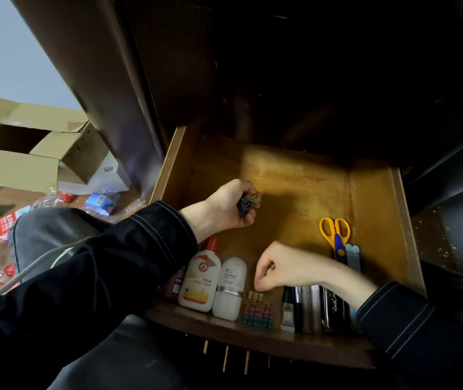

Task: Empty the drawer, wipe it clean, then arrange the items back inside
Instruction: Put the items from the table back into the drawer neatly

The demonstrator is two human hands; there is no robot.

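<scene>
left hand (224, 206) grips loose clips (248, 200); right hand (283, 268), grip unclear, curls over clip row (258, 312).

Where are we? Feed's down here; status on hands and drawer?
Left hand grips loose clips. Right hand pinches clip row, drawer front. Nothing blocking.

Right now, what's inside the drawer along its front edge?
Glue bottle, white bottle, binder clips, pens; scissors lie farther back. The left sleeve covers something pinkish beside the glue; the right wrist hides the pens' tops.
</scene>
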